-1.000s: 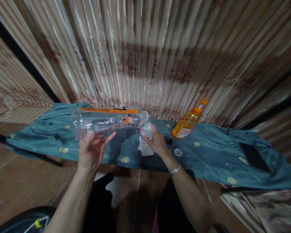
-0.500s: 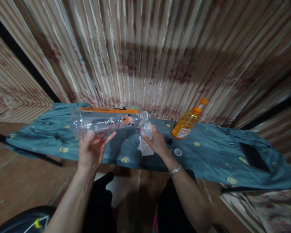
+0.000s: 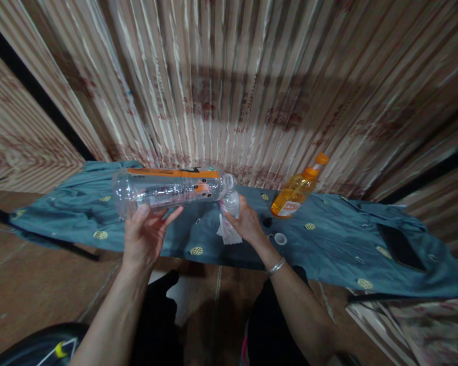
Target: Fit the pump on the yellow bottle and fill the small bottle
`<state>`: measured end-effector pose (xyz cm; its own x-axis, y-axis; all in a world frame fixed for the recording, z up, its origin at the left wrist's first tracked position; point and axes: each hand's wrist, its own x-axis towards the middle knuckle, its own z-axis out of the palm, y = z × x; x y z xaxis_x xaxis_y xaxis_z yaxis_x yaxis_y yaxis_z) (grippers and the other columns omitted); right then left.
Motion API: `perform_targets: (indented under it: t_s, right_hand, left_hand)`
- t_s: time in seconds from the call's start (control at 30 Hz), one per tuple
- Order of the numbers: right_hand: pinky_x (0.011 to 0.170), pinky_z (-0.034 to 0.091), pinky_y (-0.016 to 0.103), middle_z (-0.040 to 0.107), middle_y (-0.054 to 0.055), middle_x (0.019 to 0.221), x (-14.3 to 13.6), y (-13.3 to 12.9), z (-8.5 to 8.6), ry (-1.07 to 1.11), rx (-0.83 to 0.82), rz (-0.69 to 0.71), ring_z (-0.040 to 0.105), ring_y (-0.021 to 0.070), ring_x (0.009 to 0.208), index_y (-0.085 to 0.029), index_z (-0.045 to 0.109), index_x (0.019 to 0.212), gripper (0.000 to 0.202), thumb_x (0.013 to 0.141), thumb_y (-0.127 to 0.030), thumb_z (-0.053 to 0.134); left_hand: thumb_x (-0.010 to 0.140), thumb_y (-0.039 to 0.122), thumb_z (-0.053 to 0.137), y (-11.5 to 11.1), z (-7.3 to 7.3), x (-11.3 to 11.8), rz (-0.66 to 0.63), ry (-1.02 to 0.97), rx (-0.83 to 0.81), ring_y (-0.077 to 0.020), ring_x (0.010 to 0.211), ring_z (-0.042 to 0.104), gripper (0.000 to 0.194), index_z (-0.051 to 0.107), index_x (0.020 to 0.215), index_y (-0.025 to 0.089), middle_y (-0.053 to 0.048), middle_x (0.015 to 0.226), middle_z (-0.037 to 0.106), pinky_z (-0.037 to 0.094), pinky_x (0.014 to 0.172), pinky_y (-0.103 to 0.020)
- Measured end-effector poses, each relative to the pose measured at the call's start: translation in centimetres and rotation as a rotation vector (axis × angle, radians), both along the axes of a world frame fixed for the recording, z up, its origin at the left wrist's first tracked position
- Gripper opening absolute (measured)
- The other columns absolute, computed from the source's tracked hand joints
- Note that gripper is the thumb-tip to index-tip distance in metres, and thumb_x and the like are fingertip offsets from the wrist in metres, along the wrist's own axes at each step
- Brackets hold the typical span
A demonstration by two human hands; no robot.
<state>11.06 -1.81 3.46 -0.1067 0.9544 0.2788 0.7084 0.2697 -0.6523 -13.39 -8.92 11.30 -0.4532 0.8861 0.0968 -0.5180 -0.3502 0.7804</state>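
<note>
A large clear plastic bottle (image 3: 164, 190) with an orange label lies sideways in the air, its uncapped neck pointing right. My left hand (image 3: 147, 229) holds it from below near its base, thumb on the near side. Wrapped round a smaller clear plastic bottle (image 3: 232, 202), my right hand (image 3: 246, 221) keeps it roughly upright, its lower part partly hidden by the fingers. The large bottle's mouth meets the top of the small one. Whether liquid runs between them I cannot tell. Beneath the small bottle a crumpled white wrapper or tissue (image 3: 230, 234) rests on the cloth.
A blue-green cloth (image 3: 328, 254) covers the narrow table. To the right stand a bottle of orange liquid (image 3: 292, 195) with an orange top, a small black cap (image 3: 267, 222), a white cap (image 3: 280, 239) and a dark phone (image 3: 400, 246). Behind hangs a striped curtain (image 3: 229, 91).
</note>
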Motion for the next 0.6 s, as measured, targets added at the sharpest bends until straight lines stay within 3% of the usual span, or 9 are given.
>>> perform_targets:
  t_s: [0.27, 0.6]
  right_hand:
    - [0.109, 0.062, 0.049, 0.079, 0.02, 0.136, -0.09, 0.07, -0.12, -0.004, -0.002, -0.013, 0.078, 0.037, 0.127, -0.016, 0.048, 0.163, 0.074, 0.097, -0.035, 0.075]
    - [0.108, 0.062, 0.049, 0.08, 0.02, 0.133, -0.11, -0.07, 0.23, -0.013, -0.007, -0.001, 0.078, 0.0372, 0.125, -0.014, 0.047, 0.163, 0.073, 0.098, -0.033, 0.075]
  left_hand:
    - [0.062, 0.05, 0.102, 0.02, -0.24, -0.47, -0.014, 0.074, -0.002, -0.0311, 0.095, 0.078, 0.044, 0.074, 0.09, 0.031, 0.001, 0.086, 0.076, 0.067, 0.101, -0.059]
    - [0.052, 0.048, 0.109, -0.08, 0.22, 0.03, -0.001, -0.001, -0.007, -0.0237, 0.078, 0.077, 0.05, 0.074, 0.083, 0.03, 0.003, 0.086, 0.08, 0.071, 0.097, -0.056]
